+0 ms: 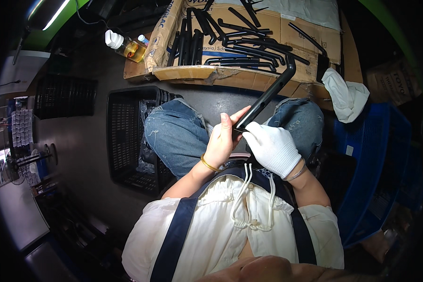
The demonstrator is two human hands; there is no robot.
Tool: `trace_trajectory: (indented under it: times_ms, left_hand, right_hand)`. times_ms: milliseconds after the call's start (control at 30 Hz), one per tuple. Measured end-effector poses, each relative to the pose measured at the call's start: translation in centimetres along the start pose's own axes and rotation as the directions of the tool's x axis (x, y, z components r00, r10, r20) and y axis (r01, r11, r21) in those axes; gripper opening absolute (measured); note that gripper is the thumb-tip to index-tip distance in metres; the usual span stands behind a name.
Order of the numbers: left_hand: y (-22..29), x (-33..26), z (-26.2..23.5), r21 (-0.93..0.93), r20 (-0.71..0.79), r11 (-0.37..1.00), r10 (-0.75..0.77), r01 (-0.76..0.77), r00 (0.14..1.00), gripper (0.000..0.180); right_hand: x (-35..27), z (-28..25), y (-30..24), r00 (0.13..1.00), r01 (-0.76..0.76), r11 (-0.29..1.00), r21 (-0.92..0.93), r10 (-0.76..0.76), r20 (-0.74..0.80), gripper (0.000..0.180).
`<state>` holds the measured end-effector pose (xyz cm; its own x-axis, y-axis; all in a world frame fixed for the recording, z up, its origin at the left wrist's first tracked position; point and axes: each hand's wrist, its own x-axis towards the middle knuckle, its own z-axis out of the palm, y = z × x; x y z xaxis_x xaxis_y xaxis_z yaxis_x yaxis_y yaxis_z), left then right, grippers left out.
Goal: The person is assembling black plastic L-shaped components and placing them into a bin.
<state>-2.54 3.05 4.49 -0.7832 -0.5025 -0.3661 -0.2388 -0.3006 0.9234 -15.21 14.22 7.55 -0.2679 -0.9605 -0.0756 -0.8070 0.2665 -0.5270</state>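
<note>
A black bent plastic tube [267, 96], hooked at its far end and with holes along its side, slants up and away over my lap. My left hand [222, 137], bare with a gold bangle at the wrist, is closed around its lower end, thumb pointing up. My right hand [273, 146], in a white knit glove, is pinched right at that same end. A thin sliver shows at its fingertips, too small to name. Beyond the tube, an open cardboard box [188, 73] holds several similar black bent tubes [249, 49].
Left of my knees stands a black plastic crate [115, 141] with clear wrapping inside. A spray bottle [129, 47] of yellow liquid is beside the box's left edge. A white cloth glove [345, 96] hangs at the box's right corner, above blue crates [362, 155].
</note>
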Motion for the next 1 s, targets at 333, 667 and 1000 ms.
trace_trajectory:
  times_ms: [333, 667, 1000]
  left_hand:
    - [-0.4, 0.3, 0.1, -0.033, -0.01, 0.997, -0.074, 0.073, 0.997, 0.077]
    - [-0.5, 0.6, -0.3, -0.542, 0.117, 0.83, -0.084, 0.135, 0.99, 0.061]
    - [-0.1, -0.1, 0.4, -0.368, -0.002, 0.93, -0.019, 0.017, 1.0, 0.054]
  right_hand:
    - [0.5, -0.9, 1.0, 0.996, 0.059, 0.998, 0.005, -0.059, 0.073, 0.016]
    - [0.0, 0.0, 1.2, 0.984, -0.044, 0.893, 0.447, 0.117, -0.137, 0.016]
    - [-0.1, 1.1, -1.0, 0.979, 0.06, 0.982, 0.178, -0.023, -0.201, 0.015]
